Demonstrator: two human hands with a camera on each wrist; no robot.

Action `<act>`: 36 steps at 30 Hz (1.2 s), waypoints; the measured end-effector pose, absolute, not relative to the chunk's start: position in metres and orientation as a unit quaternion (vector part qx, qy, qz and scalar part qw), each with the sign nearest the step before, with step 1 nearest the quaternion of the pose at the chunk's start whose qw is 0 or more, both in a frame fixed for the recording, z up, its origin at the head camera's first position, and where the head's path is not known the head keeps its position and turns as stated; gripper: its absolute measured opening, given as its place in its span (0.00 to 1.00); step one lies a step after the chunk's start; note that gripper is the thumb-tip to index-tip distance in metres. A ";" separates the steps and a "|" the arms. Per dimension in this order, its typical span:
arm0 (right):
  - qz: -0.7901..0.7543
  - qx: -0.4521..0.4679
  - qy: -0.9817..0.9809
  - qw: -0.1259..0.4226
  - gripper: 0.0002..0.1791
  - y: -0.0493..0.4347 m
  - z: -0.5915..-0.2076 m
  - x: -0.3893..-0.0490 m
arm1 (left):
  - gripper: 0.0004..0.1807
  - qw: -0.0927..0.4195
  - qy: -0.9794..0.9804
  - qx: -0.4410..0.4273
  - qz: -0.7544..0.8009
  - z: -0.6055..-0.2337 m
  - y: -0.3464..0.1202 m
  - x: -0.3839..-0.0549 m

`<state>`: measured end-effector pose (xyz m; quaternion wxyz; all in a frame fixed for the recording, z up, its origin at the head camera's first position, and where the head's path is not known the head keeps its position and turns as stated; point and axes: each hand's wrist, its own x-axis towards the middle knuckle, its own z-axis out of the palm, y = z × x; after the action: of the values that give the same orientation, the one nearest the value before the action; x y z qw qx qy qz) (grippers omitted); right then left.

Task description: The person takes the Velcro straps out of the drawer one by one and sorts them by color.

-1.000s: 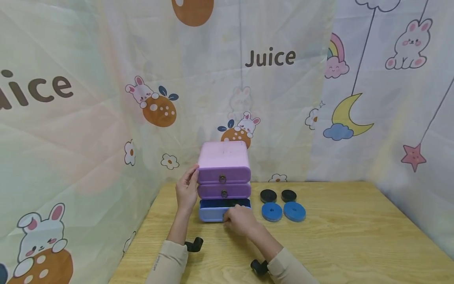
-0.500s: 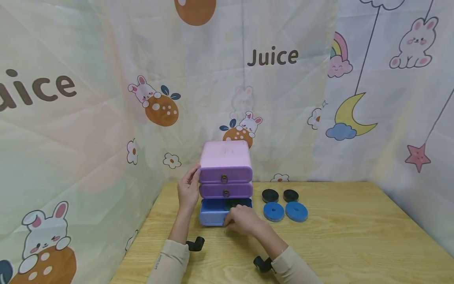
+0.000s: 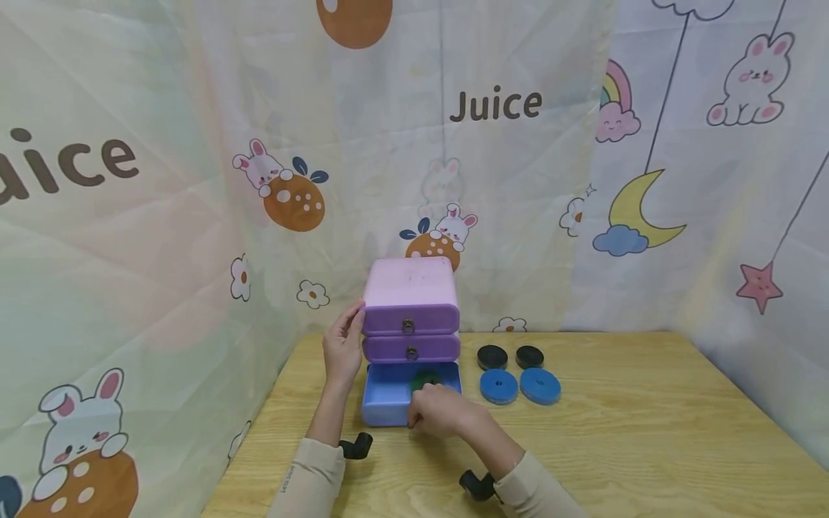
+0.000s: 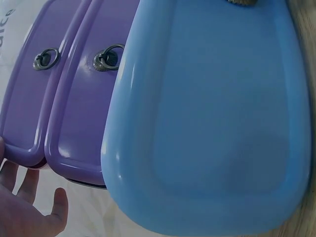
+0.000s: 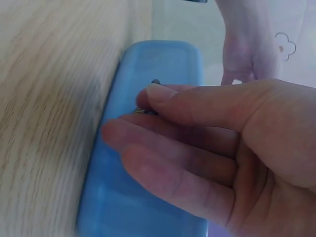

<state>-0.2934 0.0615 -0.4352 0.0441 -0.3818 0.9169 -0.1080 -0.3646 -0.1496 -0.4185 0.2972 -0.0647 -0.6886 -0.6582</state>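
A small drawer cabinet (image 3: 411, 284) has a pink top, two purple drawers (image 3: 388, 348) and a blue bottom drawer (image 3: 378, 414) that stands pulled out. My right hand (image 3: 440, 410) pinches the metal ring pull (image 5: 155, 82) on the blue front between thumb and fingers. Inside that drawer a dark green round thing (image 3: 424, 378) shows, partly hidden behind my right hand. My left hand (image 3: 343, 345) rests its extended fingertips against the cabinet's left side, level with the top drawer. The left wrist view has those fingers (image 4: 60, 205) spread beside the purple drawers.
Right of the cabinet, two black discs (image 3: 492, 357) lie behind two blue discs (image 3: 498, 386) on the wooden table (image 3: 622, 432). Printed cloth (image 3: 363, 144) hangs around the table. A black mount (image 3: 356, 446) sticks out from each wrist.
The blue drawer has slid farther out toward me, with my right hand drawing back along with it. More of the green thing inside shows now. My left hand stays at the cabinet's side.
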 end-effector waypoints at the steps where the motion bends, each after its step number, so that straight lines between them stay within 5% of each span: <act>1: -0.108 -0.384 0.916 0.048 0.06 0.061 -0.434 -0.292 | 0.18 0.298 -0.688 -0.068 -0.658 -0.419 -0.150 -0.365; 26: -0.122 -0.376 0.913 0.105 0.17 0.058 -0.421 -0.275 | 0.17 0.293 -0.689 -0.059 -0.660 -0.399 -0.143 -0.347; 36: -0.257 -0.414 0.873 0.036 0.07 0.076 -0.408 -0.292 | 0.17 0.293 -0.690 -0.067 -0.658 -0.397 -0.142 -0.341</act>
<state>-0.2924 0.0763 -0.4083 0.0364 -0.4140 0.8726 -0.2566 -0.3410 -0.1421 -0.3970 0.2932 -0.0675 -0.6902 -0.6581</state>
